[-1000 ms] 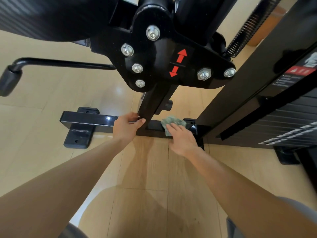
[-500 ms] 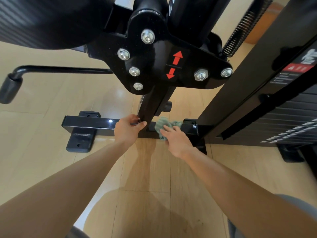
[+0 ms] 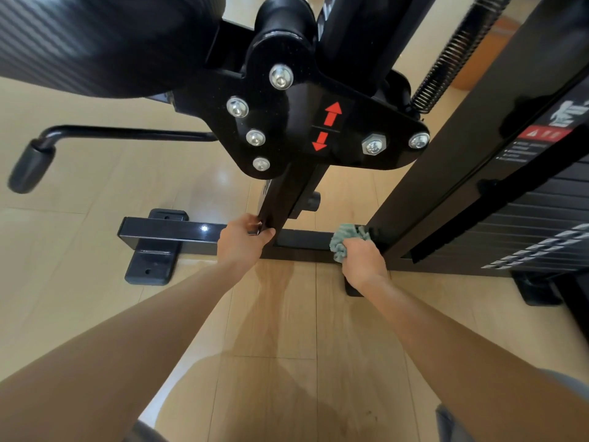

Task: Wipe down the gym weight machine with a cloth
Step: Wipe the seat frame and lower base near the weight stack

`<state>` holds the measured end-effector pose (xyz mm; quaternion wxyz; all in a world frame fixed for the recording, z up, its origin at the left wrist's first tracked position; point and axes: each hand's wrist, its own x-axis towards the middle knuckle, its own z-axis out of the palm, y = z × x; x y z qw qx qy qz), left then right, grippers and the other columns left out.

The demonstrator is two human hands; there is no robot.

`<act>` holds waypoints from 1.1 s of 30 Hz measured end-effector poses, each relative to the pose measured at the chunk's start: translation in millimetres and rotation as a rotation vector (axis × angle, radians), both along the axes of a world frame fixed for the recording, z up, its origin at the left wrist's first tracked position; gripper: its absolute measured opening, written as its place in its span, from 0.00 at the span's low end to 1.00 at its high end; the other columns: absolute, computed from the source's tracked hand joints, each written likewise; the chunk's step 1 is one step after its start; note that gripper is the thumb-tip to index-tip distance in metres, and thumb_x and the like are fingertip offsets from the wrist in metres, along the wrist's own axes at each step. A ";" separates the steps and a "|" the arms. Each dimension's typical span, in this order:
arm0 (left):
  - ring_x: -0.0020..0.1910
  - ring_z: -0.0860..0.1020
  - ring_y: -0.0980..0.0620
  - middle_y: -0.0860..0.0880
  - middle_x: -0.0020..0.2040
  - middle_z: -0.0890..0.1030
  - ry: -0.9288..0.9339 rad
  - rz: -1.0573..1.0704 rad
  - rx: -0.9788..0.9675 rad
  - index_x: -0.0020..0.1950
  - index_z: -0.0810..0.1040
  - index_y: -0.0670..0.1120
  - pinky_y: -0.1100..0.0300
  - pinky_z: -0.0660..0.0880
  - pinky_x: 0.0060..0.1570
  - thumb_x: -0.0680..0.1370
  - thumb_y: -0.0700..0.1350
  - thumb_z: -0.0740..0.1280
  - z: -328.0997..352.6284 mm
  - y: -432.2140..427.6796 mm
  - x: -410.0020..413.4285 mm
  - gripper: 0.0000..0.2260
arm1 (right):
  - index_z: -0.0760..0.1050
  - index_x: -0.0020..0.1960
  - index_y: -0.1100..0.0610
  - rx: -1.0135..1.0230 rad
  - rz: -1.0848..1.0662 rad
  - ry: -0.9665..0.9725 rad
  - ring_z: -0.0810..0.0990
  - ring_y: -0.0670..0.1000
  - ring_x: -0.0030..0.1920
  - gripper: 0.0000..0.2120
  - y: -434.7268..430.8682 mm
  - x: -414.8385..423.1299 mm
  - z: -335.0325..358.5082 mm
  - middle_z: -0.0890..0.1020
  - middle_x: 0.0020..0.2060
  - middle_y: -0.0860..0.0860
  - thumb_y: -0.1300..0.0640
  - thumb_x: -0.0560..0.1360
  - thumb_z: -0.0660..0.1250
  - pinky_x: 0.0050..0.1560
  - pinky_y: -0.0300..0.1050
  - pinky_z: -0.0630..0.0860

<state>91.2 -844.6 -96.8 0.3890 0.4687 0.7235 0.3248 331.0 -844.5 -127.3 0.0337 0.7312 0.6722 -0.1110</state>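
A green cloth [image 3: 342, 242] sits bunched in the right hand [image 3: 361, 261], fingers curled round it and pressing it onto the black base bar [image 3: 169, 229] of the weight machine [image 3: 350, 33], right of the post [image 3: 288, 199], in the corner where the bar meets the tall upright [image 3: 462, 161]. The left hand [image 3: 243, 239] grips the foot of the post itself, fingers and thumb closed around its lower end. Above the post hangs a bolted bracket [image 3: 287, 129] marked with red arrows [image 3: 326, 126] pointing up and down; left of the post a crank handle [image 3: 30, 169] juts out over the pale wood floor [image 3: 271, 330], and a foot pad [image 3: 153, 256] anchors the bar's far left end. Right of the post, beyond the upright, stands the weight stack [image 3: 541, 224]. The wipe appears to be working along the bar, with the stretch left of the post seemingly yet to be covered. The risks from here: the balled cloth may skip the tight corner or snag on the joint there; if the arrows mean the bracket slides on the post, the bracing left hand could be pinched should it slip down; and rising too fast from this crouch could bring the head against the bracket overhead.
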 end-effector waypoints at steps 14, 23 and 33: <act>0.54 0.84 0.45 0.44 0.56 0.83 -0.484 -0.245 -0.357 0.62 0.75 0.45 0.51 0.80 0.56 0.78 0.46 0.73 19.5 -10.5 -27.5 0.14 | 0.76 0.54 0.57 -0.237 -0.160 1.147 0.84 0.54 0.53 0.17 -15.4 -78.3 35.5 0.84 0.50 0.55 0.65 0.70 0.78 0.58 0.57 0.81; 0.47 0.86 0.47 0.39 0.52 0.85 -0.557 -0.215 -0.313 0.53 0.79 0.40 0.57 0.83 0.47 0.77 0.38 0.73 24.5 -0.4 -54.2 0.07 | 0.72 0.63 0.50 0.196 -0.327 1.008 0.80 0.47 0.50 0.28 -29.1 -95.5 67.1 0.77 0.54 0.47 0.54 0.68 0.81 0.48 0.37 0.77; 0.59 0.78 0.45 0.46 0.63 0.80 0.429 -0.352 0.042 0.67 0.80 0.48 0.48 0.75 0.63 0.79 0.49 0.71 -42.8 8.9 -81.2 0.17 | 0.74 0.61 0.47 0.543 -0.143 0.991 0.77 0.46 0.57 0.23 -2.4 -117.6 77.6 0.82 0.48 0.40 0.48 0.70 0.78 0.54 0.28 0.68</act>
